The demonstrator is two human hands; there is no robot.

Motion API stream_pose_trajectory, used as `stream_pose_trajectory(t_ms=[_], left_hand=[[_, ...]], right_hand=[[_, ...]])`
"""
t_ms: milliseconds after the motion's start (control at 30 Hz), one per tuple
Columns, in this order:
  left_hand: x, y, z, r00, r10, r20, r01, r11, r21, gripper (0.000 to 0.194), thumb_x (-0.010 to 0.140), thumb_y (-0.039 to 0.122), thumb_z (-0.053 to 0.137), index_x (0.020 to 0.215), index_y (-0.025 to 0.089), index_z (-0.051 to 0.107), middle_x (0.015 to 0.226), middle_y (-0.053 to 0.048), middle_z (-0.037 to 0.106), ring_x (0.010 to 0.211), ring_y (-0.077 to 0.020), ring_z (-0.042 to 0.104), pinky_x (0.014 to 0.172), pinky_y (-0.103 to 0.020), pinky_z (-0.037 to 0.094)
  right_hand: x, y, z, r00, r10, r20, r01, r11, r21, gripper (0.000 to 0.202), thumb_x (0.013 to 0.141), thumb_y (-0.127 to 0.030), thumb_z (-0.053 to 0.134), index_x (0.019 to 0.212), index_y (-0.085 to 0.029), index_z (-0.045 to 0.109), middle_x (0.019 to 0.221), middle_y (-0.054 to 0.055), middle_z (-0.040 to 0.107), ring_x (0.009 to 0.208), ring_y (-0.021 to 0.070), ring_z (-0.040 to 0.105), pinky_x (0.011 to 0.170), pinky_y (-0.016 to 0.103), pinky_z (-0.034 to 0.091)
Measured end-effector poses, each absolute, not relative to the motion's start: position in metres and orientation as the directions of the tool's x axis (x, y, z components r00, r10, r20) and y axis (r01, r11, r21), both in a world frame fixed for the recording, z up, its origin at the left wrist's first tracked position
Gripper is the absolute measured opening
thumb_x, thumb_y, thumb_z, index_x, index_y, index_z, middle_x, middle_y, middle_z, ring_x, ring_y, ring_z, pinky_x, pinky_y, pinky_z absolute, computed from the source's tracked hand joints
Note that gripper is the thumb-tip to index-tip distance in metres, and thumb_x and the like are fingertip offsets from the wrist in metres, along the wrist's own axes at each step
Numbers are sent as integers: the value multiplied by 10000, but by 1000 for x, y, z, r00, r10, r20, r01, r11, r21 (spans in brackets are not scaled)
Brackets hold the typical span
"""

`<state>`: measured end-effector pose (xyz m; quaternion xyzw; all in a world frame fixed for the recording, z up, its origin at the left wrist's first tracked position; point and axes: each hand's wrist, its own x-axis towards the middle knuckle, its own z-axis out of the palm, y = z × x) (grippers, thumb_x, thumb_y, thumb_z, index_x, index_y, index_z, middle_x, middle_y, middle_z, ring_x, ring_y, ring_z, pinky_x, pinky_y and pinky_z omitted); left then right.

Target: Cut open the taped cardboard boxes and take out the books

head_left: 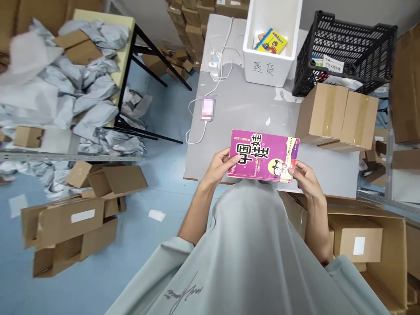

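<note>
A purple book (249,164) with large black characters and a small cartoon figure on its cover is held level in front of my body, over the near edge of the grey table (236,100). My left hand (221,167) grips its left end, thumb on the cover and fingers underneath. At the opposite end, my right hand (305,177) pinches the lower right corner, thumb on top. Whether it is one book or a thin stack cannot be made out. Beyond it on the table lies a blurred-out phone-like device (208,109) with a white cable (197,142).
A white bin (269,68) holding a yellow book (271,42) stands at the table's back. Right of it are a black crate (370,57) and taped cardboard boxes (323,111). Grey mailer bags (98,94) cover a side table at left. Open cartons (70,221) lie on the floor.
</note>
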<state>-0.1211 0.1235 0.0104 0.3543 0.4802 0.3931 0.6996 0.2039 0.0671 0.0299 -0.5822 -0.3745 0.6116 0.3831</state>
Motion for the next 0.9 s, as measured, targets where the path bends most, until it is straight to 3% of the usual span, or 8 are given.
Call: stream_pose_trajectory(t_ms=[200,333,400,533,700,767,833,900], left_hand=[[-141,135,21,172,890,-422,-360,455,815,735,808,839,903,1096,164,851,1027,-109,883,989,-317,860,826,-348,664],[-134,141,27,189,910,-370,-567,409,715,918,845,1015,689,1175,171,836,1111,-156,879,1230,-409,820,1006,-474,664],[-120,138,27,214,920,-328,-584,390,712,872,783,947,832,1218,192,827,1175,-148,879,1292,-411,797,1086,-496,639],[-90,127,18,256,904,-342,-505,427,750,701,697,634,1074,1193,199,834,1215,-110,884,1216,-362,824,1114,-466,627],[-81,126,11,158,910,-383,-547,404,733,634,708,570,1076,1145,179,835,1217,-114,884,1104,-313,840,1016,-431,662],[-82,128,13,82,934,-348,-537,335,774,627,708,571,1076,1141,186,836,1230,-104,881,1124,-293,830,1025,-412,657],[-83,130,16,8,954,-299,-508,262,820,633,714,606,1065,1129,187,835,1224,-102,881,1139,-288,825,1043,-412,653],[-82,130,19,-46,965,-258,-482,204,852,636,729,641,1048,1116,186,829,1200,-99,884,1121,-283,827,1038,-415,659]], right_hand=[[189,72,25,-327,789,-520,-77,-570,-818,509,612,-412,1122,1034,-290,865,1085,34,902,1086,345,849,990,464,708],[154,59,18,-225,843,-488,-186,-529,-828,543,630,-475,1117,1056,-282,842,1101,53,902,1058,351,857,938,485,733],[132,53,16,-133,891,-433,-233,-453,-861,554,695,-532,1086,1117,-285,827,1127,57,898,1070,329,858,966,476,733],[103,52,15,-60,938,-340,-230,-345,-910,503,779,-567,1028,1117,-262,814,1131,70,892,1068,308,853,986,465,725],[113,58,8,43,930,-364,-185,-350,-918,567,741,-623,1019,1074,-235,775,984,67,861,800,242,814,692,350,679],[124,57,14,262,924,-280,-115,-258,-959,634,800,-656,962,1236,-245,754,1162,95,847,852,225,814,686,330,659],[130,55,28,468,883,-44,109,-107,-988,620,888,-622,904,1364,-267,725,1400,133,781,1061,247,812,832,379,681],[125,54,46,420,885,200,405,14,-914,550,950,-565,873,1401,-286,728,1523,150,721,1311,306,749,1041,485,659]])
